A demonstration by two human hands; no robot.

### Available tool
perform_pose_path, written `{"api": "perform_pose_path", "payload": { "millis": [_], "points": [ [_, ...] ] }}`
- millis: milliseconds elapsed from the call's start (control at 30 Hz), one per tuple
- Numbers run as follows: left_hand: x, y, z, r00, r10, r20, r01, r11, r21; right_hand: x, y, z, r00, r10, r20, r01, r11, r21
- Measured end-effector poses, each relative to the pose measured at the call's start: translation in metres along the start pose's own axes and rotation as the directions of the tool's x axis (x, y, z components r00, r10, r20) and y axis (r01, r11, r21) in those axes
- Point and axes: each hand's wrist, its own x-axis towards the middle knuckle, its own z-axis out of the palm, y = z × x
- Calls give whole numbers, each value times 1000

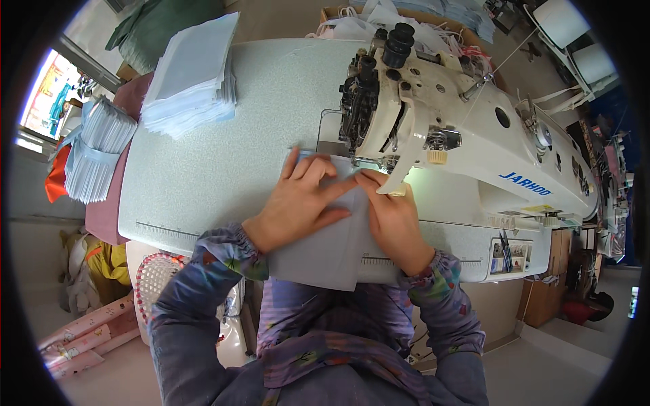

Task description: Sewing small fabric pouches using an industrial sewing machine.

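A pale grey-blue piece of fabric [318, 247] lies on the sewing table, its front end hanging over the near edge. Its far end reaches under the needle area of a white sewing machine [440, 101], where a small lamp glows. My left hand [298, 196] rests on the fabric with its fingers spread, left of the needle. Close to the presser foot, my right hand [395, 220] has thumb and fingers pressed together at the fabric's right edge. The machine's pale lever partly hides those fingertips, and both hands' index fingers almost meet there.
A stack of light blue fabric pieces [189, 74] sits at the table's far left. Beside the table is a tied bundle [101, 149] of similar pieces. Thread snips [506, 250] lie in a tray at right. White thread cones [562, 24] stand behind; a pink basket [156, 284] is below left.
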Motion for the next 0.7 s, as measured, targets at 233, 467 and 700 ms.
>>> {"api": "perform_pose_path", "payload": {
  "millis": [233,467,700],
  "points": [
    [-17,16,14,984,-101,-145,90,993,-75,-12,4,-14,996,-77,39,78,997,-17],
    [-4,0,11,985,-97,-146,84,992,-93,-4,4,-11,996,-83,24,85,993,-79],
    [-53,-28,4,942,-185,-279,71,925,-372,-6,3,-16,992,-120,38,123,990,-73]
  ]
}}
